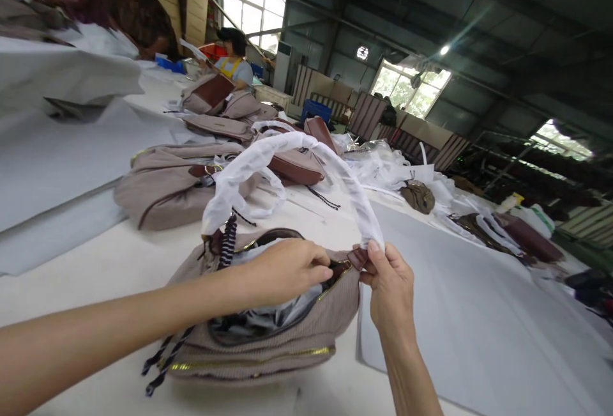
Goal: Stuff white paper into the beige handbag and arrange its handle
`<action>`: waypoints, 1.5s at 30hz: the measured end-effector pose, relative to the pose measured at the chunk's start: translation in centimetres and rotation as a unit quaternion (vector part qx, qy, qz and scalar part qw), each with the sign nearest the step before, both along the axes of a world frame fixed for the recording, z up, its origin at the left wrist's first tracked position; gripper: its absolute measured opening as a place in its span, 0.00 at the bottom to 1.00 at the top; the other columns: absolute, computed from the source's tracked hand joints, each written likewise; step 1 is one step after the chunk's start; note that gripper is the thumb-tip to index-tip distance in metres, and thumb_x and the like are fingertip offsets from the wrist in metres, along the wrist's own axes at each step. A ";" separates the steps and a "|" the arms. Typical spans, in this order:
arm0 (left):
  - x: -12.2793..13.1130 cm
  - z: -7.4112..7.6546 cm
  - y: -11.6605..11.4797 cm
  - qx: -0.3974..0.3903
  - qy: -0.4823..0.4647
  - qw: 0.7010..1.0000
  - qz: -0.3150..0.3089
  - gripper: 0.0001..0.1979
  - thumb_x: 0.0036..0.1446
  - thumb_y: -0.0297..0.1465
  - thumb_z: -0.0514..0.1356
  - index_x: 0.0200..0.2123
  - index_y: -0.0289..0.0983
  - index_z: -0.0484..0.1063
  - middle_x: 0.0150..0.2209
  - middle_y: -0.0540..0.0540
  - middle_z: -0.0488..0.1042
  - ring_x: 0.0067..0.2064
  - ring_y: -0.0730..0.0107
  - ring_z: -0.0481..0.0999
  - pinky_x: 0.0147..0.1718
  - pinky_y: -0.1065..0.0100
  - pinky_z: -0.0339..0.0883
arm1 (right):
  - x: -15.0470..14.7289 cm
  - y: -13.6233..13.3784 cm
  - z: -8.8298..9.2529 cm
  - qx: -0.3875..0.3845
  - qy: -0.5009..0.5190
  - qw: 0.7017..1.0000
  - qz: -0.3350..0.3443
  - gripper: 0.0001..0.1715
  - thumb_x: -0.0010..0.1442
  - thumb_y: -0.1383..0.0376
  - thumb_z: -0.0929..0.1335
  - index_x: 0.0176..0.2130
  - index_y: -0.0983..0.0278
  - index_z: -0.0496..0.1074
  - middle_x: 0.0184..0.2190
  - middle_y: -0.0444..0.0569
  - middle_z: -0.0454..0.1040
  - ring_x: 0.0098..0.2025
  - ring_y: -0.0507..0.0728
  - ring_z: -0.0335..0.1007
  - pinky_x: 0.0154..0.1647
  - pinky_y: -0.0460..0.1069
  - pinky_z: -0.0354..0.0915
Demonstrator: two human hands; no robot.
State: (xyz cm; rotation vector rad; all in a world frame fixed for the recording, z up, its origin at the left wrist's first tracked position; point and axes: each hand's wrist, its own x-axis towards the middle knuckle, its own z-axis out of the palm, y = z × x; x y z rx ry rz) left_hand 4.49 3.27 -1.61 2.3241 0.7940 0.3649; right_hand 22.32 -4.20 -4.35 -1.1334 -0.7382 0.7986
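A taupe handbag with brass zippers lies on the white table in front of me. Its top is unzipped, and white stuffing shows inside. White wrapping covers the arched handle. My right hand pinches the handle's right end by the brown leather tab. Over the opening, my left hand has curled fingers, with thumb and forefinger close together by the zipper's right end; whatever they may hold is hidden. A striped braided cord hangs at the bag's left side.
More taupe bags lie beyond mine. Grey sheets cover the table at right and left. White wrapping material is heaped at the back right. A person in a yellow apron is at the far side, and other people are at far left.
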 end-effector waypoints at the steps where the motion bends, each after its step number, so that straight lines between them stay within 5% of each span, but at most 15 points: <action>1: 0.4 -0.3 -0.1 -0.019 0.001 1.000 0.001 0.13 0.58 0.38 0.57 0.34 0.38 0.79 0.34 0.47 0.80 0.37 0.63 0.76 0.35 0.69 0.60 | 0.0 0.0 0.0 0.002 0.003 1.000 -0.006 0.24 0.49 0.48 0.77 0.32 0.64 0.74 0.28 0.46 0.75 0.29 0.54 0.73 0.26 0.46 0.68; 4: 1.5 -0.9 -0.4 -0.096 -0.051 0.994 0.022 0.15 0.55 0.43 0.60 0.30 0.37 0.75 0.29 0.49 0.77 0.34 0.64 0.74 0.31 0.70 0.60 | 0.1 0.0 -0.1 0.005 -0.015 1.000 -0.013 0.23 0.51 0.48 0.77 0.32 0.65 0.75 0.29 0.47 0.76 0.29 0.54 0.73 0.26 0.46 0.68; 8: 2.3 0.0 -0.2 -0.145 -0.100 0.984 0.018 0.11 0.58 0.37 0.59 0.28 0.36 0.69 0.27 0.50 0.76 0.33 0.68 0.74 0.32 0.71 0.62 | 0.1 -0.3 -0.1 0.012 -0.095 0.995 -0.028 0.23 0.56 0.48 0.74 0.34 0.66 0.77 0.30 0.48 0.77 0.31 0.54 0.73 0.30 0.47 0.70; 15: 1.4 3.6 0.3 0.030 0.155 0.987 -0.026 0.05 0.61 0.30 0.58 0.32 0.37 0.69 0.28 0.48 0.76 0.31 0.66 0.72 0.27 0.70 0.54 | -0.3 -1.1 0.3 0.125 -0.007 0.972 -0.200 0.14 0.56 0.59 0.76 0.28 0.65 0.74 0.23 0.41 0.72 0.26 0.50 0.69 0.31 0.46 0.70; 20: -1.6 2.9 0.2 0.042 0.190 0.981 -0.011 0.07 0.63 0.30 0.56 0.33 0.38 0.71 0.30 0.48 0.75 0.33 0.66 0.71 0.30 0.69 0.55 | 1.4 -2.3 0.4 0.167 0.060 0.943 -0.282 0.13 0.50 0.63 0.79 0.27 0.66 0.73 0.23 0.40 0.71 0.24 0.49 0.68 0.27 0.44 0.70; 25: -3.4 0.8 0.1 -0.052 0.115 0.991 0.038 0.10 0.63 0.34 0.54 0.32 0.38 0.71 0.28 0.50 0.75 0.32 0.67 0.72 0.32 0.70 0.58 | 3.2 -2.5 -2.0 0.124 0.075 0.956 -0.256 0.16 0.50 0.60 0.79 0.29 0.66 0.73 0.24 0.41 0.73 0.26 0.49 0.70 0.29 0.43 0.71; 30: -1.4 1.7 -1.2 0.018 0.125 0.992 -0.007 0.06 0.59 0.37 0.61 0.33 0.41 0.73 0.29 0.53 0.76 0.31 0.69 0.73 0.28 0.70 0.55 | 3.0 -2.3 -2.1 0.112 0.063 0.963 -0.237 0.17 0.52 0.57 0.78 0.31 0.66 0.73 0.26 0.43 0.75 0.28 0.50 0.73 0.30 0.44 0.72; 35: 2.2 0.3 -1.1 0.134 0.299 0.944 -0.040 0.05 0.57 0.31 0.61 0.34 0.38 0.76 0.34 0.39 0.80 0.38 0.50 0.80 0.32 0.62 0.64 | 2.3 -2.3 -1.1 0.139 0.085 0.956 -0.244 0.18 0.49 0.57 0.79 0.29 0.65 0.72 0.25 0.42 0.74 0.27 0.49 0.71 0.28 0.44 0.72; 39: 3.3 -1.5 -0.5 0.158 0.317 0.934 -0.051 0.12 0.56 0.21 0.55 0.38 0.31 0.78 0.41 0.27 0.80 0.45 0.39 0.80 0.37 0.54 0.68 | 2.4 -2.6 -1.3 0.129 0.095 0.957 -0.243 0.19 0.49 0.56 0.79 0.29 0.65 0.72 0.25 0.42 0.74 0.26 0.50 0.70 0.27 0.45 0.72; 45: 3.0 0.5 -0.9 0.088 0.217 0.971 -0.044 0.05 0.54 0.26 0.57 0.33 0.40 0.72 0.31 0.47 0.79 0.34 0.59 0.79 0.29 0.66 0.62 | 2.8 -2.9 -1.8 0.123 0.108 0.964 -0.208 0.20 0.50 0.54 0.78 0.31 0.65 0.72 0.27 0.43 0.76 0.28 0.51 0.72 0.30 0.45 0.72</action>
